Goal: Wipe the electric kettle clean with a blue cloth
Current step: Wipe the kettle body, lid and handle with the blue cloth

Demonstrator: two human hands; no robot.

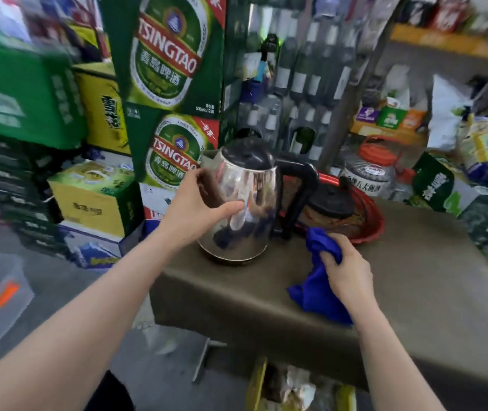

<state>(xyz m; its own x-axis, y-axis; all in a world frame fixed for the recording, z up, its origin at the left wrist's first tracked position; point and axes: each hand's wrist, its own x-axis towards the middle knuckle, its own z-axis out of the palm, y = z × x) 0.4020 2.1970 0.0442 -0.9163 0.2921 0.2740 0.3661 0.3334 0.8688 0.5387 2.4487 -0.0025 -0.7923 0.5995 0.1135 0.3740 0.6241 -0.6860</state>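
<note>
Beer cartons (174, 54) back the brown worktop (414, 277) where the kettle (245, 197) stands upright beside a red tray (370, 229). The left hand (201, 203) curls its grip round the kettle's side; the right hand (346, 268) clenches the blue cloth (316, 292).

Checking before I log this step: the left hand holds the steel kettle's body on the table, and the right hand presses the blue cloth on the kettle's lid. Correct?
Not quite. The head view shows the right hand holding the blue cloth low beside the handle, well off the lid. The left hand does hold the body of the kettle on the table.
</note>
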